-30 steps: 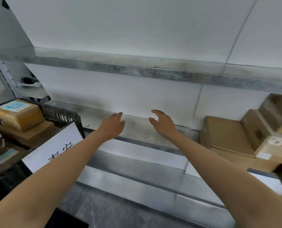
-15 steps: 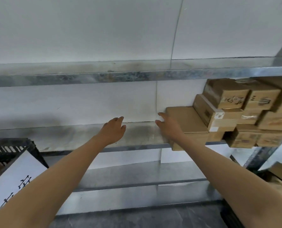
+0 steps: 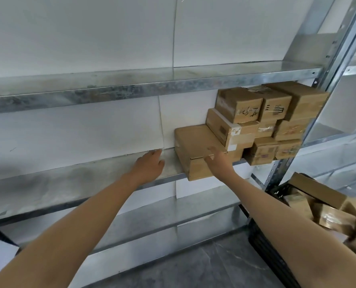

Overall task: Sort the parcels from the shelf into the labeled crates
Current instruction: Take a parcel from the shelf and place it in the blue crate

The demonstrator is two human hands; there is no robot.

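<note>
Two hands: left hand point(image 3: 149, 166) over shelf point(image 3: 69, 183), right hand point(image 3: 219, 161) at flat parcel point(image 3: 193, 140).

Crowding the right end of the grey metal shelf point(image 3: 73, 183) as a pile of taped brown cardboard parcels point(image 3: 262, 121), stacking about three layers high. Lying flat at the pile's left as a wide flat parcel point(image 3: 193, 142), overhanging the shelf's front edge. Sitting low at right as a black crate point(image 3: 264, 246), holding more tilted boxes point(image 3: 318, 190).

Matt brown cardboard parcels point(image 3: 238, 104), some glossy-taped, sit on a dull, mottled galvanised-metal shelf point(image 3: 69, 179).
</note>
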